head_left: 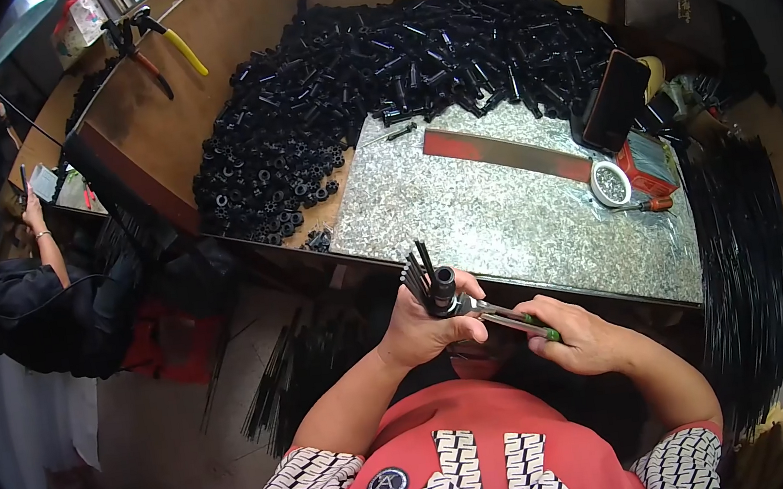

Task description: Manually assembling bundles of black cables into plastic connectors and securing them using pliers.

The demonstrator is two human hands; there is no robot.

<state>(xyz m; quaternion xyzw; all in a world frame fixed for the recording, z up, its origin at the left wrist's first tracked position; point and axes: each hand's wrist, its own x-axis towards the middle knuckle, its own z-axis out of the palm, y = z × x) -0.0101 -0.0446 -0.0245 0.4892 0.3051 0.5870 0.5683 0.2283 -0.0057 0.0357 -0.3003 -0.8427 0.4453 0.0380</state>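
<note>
My left hand (410, 332) is closed around a cluster of thin black rods (412, 276) and a short black tube (444, 283) whose open end points up. In my right hand (574, 334) are pliers (506, 314) with green on their handle ends. Their metal head reaches the base of the black tube, close to my left thumb; whether the jaws grip anything is too small to tell. Both hands are in front of my body, just off the near edge of the speckled worktop (508, 240).
A large heap of black tubular parts (406, 47) covers the back. On the worktop are a reddish metal bar (508, 154), a white bowl (598, 188), a screwdriver (657, 205) and a phone (616, 100). Long black rods (743, 240) hang at right. Another person (36, 298) sits at left.
</note>
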